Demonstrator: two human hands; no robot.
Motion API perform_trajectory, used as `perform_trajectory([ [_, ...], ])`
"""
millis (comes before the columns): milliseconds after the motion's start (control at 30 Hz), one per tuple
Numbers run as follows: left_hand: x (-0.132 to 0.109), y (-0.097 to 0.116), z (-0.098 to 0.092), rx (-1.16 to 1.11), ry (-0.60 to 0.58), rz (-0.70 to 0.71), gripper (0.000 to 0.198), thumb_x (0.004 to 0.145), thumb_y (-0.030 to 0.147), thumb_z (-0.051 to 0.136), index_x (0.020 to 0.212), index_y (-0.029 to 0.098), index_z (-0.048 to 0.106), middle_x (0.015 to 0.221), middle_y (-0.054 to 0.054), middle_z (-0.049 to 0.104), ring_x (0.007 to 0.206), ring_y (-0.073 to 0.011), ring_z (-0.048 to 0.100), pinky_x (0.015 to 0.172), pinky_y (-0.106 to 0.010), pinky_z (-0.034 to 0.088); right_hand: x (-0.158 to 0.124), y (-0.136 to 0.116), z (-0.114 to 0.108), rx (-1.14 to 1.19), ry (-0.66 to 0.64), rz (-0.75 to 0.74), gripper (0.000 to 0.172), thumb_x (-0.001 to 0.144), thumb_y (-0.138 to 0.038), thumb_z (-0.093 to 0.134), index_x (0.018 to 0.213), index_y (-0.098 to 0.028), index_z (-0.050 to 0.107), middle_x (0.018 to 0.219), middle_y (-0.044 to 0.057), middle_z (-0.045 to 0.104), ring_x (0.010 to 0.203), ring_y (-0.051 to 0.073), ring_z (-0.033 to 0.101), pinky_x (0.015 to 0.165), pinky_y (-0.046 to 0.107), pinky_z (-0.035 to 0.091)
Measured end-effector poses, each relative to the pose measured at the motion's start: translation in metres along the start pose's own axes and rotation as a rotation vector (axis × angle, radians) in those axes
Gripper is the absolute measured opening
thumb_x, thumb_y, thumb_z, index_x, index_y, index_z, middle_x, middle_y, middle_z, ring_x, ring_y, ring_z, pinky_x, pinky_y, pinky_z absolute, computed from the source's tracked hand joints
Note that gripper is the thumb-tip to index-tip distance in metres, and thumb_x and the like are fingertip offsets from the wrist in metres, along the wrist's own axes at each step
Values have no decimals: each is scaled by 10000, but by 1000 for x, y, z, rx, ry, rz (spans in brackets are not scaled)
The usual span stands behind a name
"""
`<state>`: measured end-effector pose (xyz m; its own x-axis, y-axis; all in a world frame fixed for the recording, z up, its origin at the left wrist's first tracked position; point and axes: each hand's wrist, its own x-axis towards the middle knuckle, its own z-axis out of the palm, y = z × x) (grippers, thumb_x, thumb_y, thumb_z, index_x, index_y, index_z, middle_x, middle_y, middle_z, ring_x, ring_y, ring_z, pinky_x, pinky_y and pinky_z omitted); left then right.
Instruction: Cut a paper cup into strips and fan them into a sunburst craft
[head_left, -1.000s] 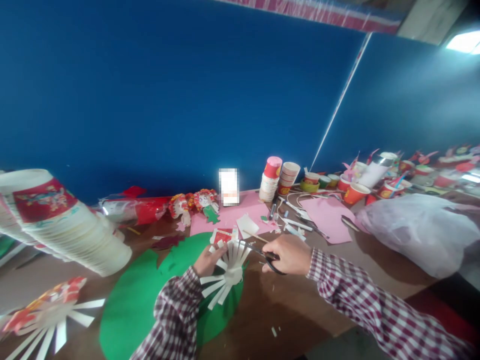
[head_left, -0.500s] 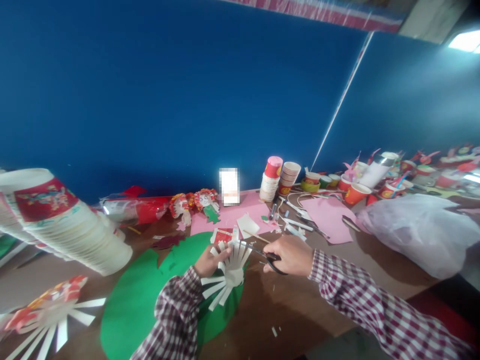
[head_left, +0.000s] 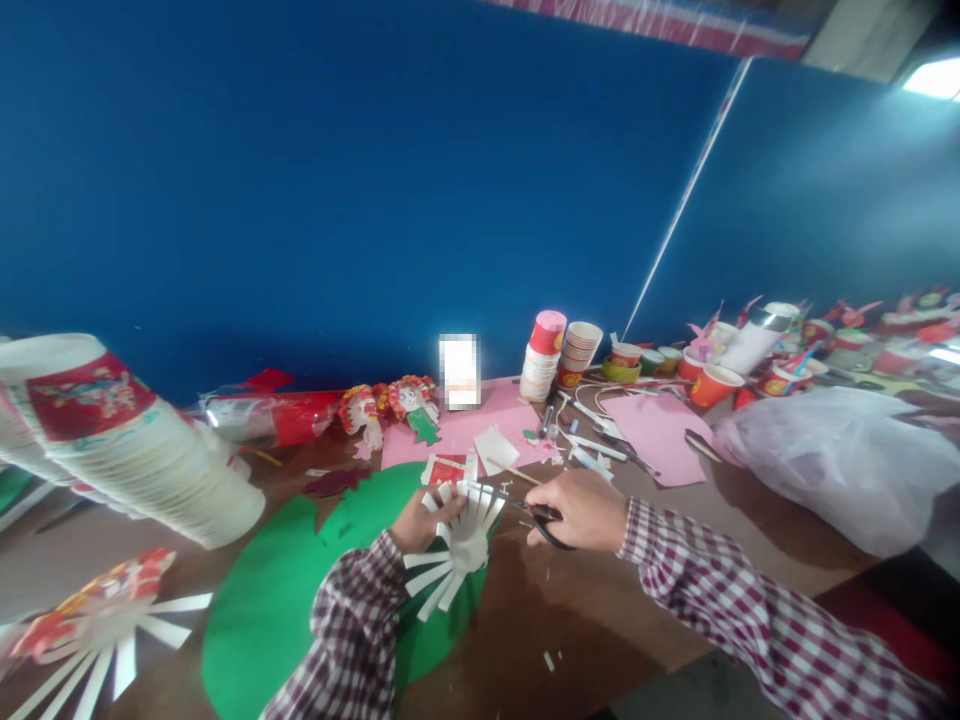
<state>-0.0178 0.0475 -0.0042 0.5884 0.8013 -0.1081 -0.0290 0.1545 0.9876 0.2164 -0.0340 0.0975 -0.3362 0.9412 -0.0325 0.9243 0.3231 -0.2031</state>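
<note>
My left hand (head_left: 420,522) grips a white paper cup (head_left: 459,545) whose wall is slit into many strips that fan outward. My right hand (head_left: 581,509) is closed round the black handles of a pair of scissors (head_left: 517,505). The blades point left and reach the top edge of the cup's strips. Both hands hover over a round green paper sheet (head_left: 300,590) on the brown table (head_left: 585,620). Checked red-and-white sleeves cover both my arms.
A tall tilted stack of paper cups (head_left: 112,440) lies at left, a finished cut cup (head_left: 90,625) below it. Pink sheets (head_left: 652,425), paper dolls (head_left: 390,405), cup stacks (head_left: 559,355) and a plastic bag (head_left: 832,460) crowd the back and right. Paper scraps dot the table.
Almost nothing has shifted: the view has drifted slightly, and both hands stay on the cup and scissors in the same spot.
</note>
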Motion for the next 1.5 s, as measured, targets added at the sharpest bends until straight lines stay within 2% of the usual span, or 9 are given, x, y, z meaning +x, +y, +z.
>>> perform_trajectory([
  [267,0,2,1,-1,8,-8,215,718,353,626,667,147,654,632,-42,612,623,-166,543,604,-289,410,0,1,1,-19,8,-25,354,662,-576,612,631,-223,612,516,-31,561,501,103,472,472,227,171],
  [467,0,-1,-1,37,-7,-10,238,731,376,602,732,145,661,670,-53,623,659,-182,556,638,-309,422,0,2,1,-21,-4,-17,329,676,-550,616,650,-222,624,548,-22,590,531,110,503,487,234,178],
  [667,-2,6,1,95,1,-14,287,726,406,596,665,127,628,630,-42,598,608,-157,527,594,-295,411,0,2,-2,-48,-36,-37,283,707,-515,607,719,-234,645,589,-20,616,571,116,531,499,230,187],
  [1067,0,1,-2,150,-32,8,317,752,422,567,703,115,628,647,-50,610,629,-158,529,598,-290,413,-1,4,-1,-21,-55,-41,361,686,-590,584,703,-233,635,581,-26,604,554,110,519,487,223,196],
  [1200,0,4,0,155,-55,20,306,752,431,562,734,136,643,661,-45,617,640,-168,534,606,-305,421,1,3,-2,-28,-58,-44,372,679,-599,583,700,-231,637,566,-23,595,545,113,513,486,224,193],
  [1500,-2,11,5,204,-23,36,315,740,442,564,666,142,624,581,-23,579,582,-143,502,558,-279,398,2,3,-1,-29,-68,-63,372,691,-591,577,699,-224,636,573,-19,599,546,111,509,491,220,202],
])
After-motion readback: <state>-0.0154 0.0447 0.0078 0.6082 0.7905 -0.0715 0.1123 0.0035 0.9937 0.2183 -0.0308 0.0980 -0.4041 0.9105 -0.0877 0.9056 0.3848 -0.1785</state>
